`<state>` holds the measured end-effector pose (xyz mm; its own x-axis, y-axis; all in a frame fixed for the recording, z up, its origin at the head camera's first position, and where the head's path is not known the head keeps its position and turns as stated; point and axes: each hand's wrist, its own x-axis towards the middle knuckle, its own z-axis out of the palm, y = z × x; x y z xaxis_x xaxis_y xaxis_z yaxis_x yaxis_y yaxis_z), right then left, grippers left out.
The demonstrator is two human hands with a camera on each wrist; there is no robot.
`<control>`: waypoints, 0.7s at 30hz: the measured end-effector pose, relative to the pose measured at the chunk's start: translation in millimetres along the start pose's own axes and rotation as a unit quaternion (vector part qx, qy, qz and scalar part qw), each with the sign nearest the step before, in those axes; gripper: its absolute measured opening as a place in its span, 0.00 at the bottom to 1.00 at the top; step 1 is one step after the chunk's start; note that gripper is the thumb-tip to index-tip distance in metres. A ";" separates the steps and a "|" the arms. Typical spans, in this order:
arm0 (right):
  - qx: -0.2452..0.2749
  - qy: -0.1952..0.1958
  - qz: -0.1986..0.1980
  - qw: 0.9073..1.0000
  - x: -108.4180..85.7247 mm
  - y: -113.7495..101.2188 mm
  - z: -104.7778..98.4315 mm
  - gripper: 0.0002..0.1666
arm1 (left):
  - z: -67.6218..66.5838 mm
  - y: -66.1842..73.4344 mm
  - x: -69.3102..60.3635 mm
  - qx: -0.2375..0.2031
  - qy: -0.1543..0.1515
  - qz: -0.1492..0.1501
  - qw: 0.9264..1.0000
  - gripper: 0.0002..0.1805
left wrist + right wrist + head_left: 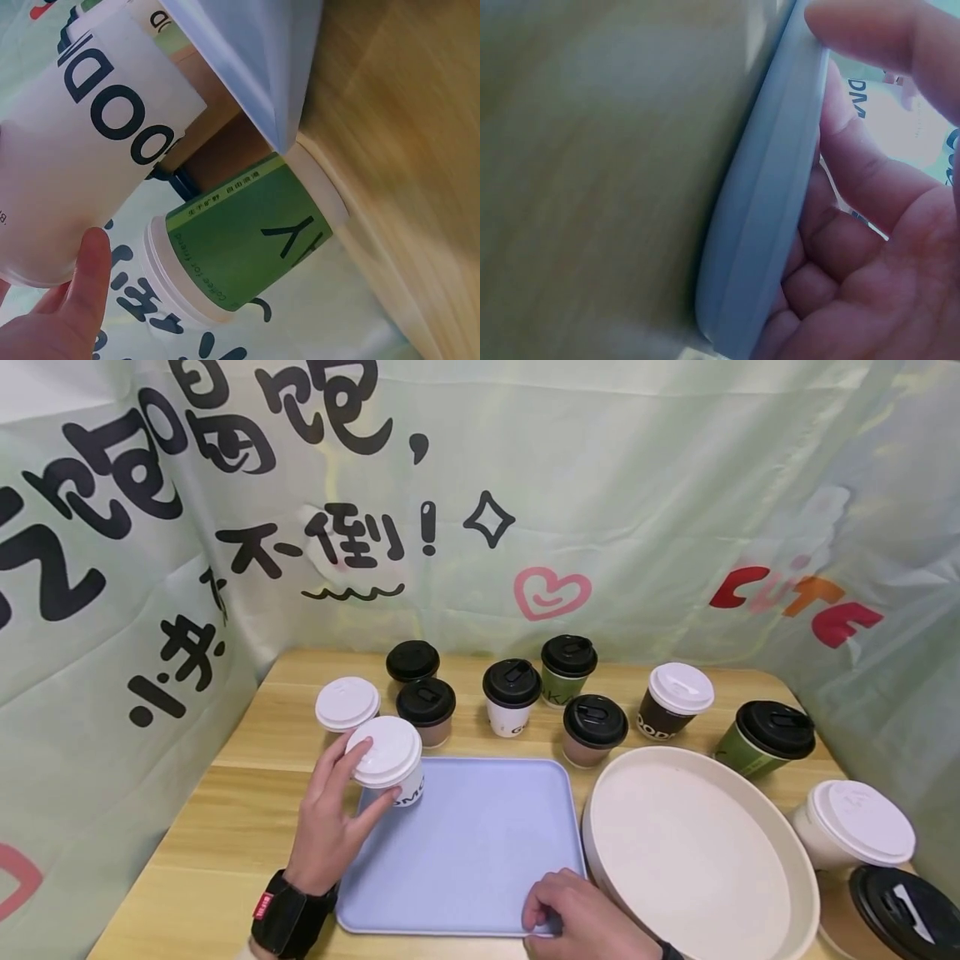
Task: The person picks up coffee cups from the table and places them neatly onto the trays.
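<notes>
The left hand (330, 827) grips a white cup with a white lid (386, 752) over the upper left corner of the blue tray (472, 843). Dark lettering shows on that cup (90, 127) in the left wrist view, with the left hand's fingers (90, 277) against its side. Just beside it stands a green cup with a white lid (247, 232). At the tray's lower right edge, the right hand (585, 918) has its fingers curled round the rim. From the right wrist, the thumb and fingers of the right hand (885, 187) pinch the tray's edge (769, 202).
Behind the tray stand several lidded cups, among them a black-lidded white one (510, 697) and a pinkish one (592, 731). A round cream tray (697, 843) lies to the right, with a green cup (765, 739) and large white-lidded cup (855, 822) beyond it. A printed cloth hangs behind.
</notes>
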<state>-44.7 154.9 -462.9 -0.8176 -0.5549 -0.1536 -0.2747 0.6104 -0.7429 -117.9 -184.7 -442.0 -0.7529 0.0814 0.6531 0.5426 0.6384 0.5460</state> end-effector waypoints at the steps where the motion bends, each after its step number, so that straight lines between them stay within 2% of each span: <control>1: 0.000 -0.001 0.001 1.000 -0.2 0.1 0.1 0.10 | -0.1 -0.6 -0.3 0.000 0.000 0.000 1.000 0.46; 6: 0.002 0.002 0.003 1.000 -0.6 0.0 0.0 0.10 | -0.2 -3.9 -1.5 -0.004 0.003 0.007 1.000 0.48; 15: 0.004 0.003 0.004 1.000 -1.3 -0.2 -0.5 0.10 | 1.2 -6.1 -2.1 -0.002 -0.009 0.004 1.000 0.47; 21: 0.005 0.006 0.000 1.000 -1.4 0.0 -0.4 0.10 | 4.0 -8.4 -3.4 0.003 -0.004 0.009 1.000 0.47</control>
<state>-43.7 155.9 -462.4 -0.8234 -0.5483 -0.1459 -0.2702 0.6050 -0.7490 -121.4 -187.3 -450.9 -0.7457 0.0988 0.6589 0.5539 0.6415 0.5308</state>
